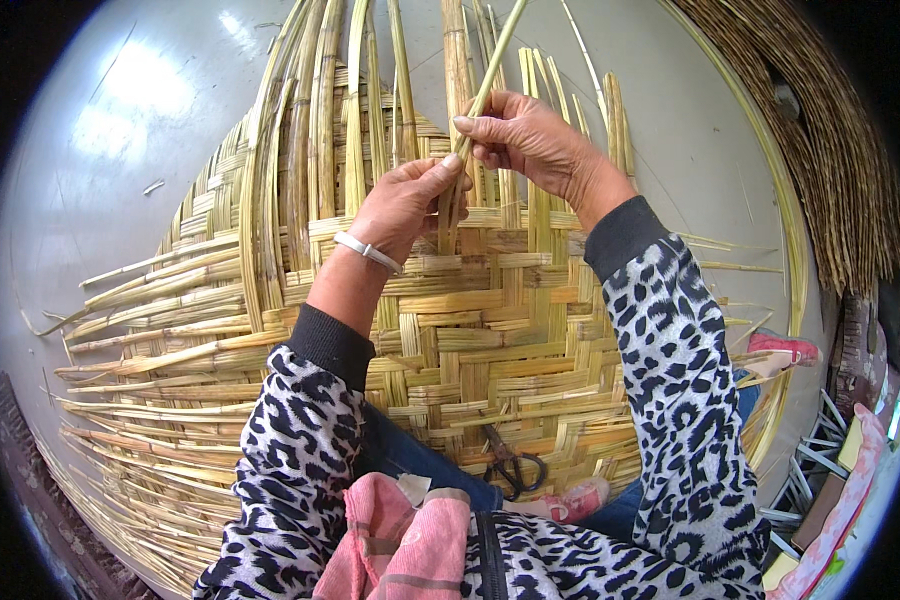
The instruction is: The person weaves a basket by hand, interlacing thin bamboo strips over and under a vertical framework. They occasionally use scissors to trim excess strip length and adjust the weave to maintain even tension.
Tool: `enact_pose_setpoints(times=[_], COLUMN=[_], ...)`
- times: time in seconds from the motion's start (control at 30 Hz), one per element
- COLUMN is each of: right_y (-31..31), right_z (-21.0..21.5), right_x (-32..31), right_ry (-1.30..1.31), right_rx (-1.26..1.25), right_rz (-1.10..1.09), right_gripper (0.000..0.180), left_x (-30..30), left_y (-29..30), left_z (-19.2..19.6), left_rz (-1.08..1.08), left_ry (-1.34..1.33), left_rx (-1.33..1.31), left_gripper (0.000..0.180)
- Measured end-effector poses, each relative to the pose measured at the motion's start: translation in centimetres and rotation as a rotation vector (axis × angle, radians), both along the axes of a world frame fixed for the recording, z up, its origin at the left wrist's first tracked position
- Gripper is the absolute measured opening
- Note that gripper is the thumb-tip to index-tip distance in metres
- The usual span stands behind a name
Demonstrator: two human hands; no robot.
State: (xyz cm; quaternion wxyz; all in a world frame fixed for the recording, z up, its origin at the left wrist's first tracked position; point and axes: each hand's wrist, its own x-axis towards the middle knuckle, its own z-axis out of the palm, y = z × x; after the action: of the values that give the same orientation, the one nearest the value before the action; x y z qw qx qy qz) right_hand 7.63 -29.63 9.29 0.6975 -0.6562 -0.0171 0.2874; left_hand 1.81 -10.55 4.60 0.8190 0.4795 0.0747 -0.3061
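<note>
A large woven mat of flat bamboo strips (470, 330) lies on the pale floor under me. Loose strip ends fan out at its left and top. My left hand (405, 200), with a silver bangle on the wrist, pinches an upright strip near the mat's upper middle. My right hand (530, 140) grips a thin green-yellow bamboo strip (495, 60) that rises toward the top edge. The two hands almost touch. Both forearms wear black-and-white leopard-print sleeves.
Dark scissors (515, 465) lie on the mat near my knee. A bent bamboo hoop (785, 220) curves along the right. A dry reed bundle (830, 150) lies at upper right. A pink cloth (400, 540) rests on my lap. Pink shoes (785, 348) show at right.
</note>
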Motion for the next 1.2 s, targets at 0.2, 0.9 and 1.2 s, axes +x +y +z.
enact_pose_setpoints(times=[0.2, 0.9, 1.2], right_y=[-0.4, 0.9, 4.8], right_z=[-0.9, -0.1, -0.2], right_x=[-1.2, -0.4, 0.5], right_ry=[0.100, -0.405, -0.971], right_rx=[0.164, -0.295, -0.709], right_rz=[-0.104, -0.073, 0.072], right_gripper=[0.016, 0.024, 0.024], left_x=[0.3, 0.1, 0.7], left_y=[0.1, -0.6, 0.5], left_z=[-0.7, -0.2, -1.9], left_rz=[-0.011, 0.120, 0.067], left_ry=[0.056, -0.229, -0.418], left_rx=[-0.210, 0.287, 0.684], left_gripper=[0.019, 0.025, 0.026])
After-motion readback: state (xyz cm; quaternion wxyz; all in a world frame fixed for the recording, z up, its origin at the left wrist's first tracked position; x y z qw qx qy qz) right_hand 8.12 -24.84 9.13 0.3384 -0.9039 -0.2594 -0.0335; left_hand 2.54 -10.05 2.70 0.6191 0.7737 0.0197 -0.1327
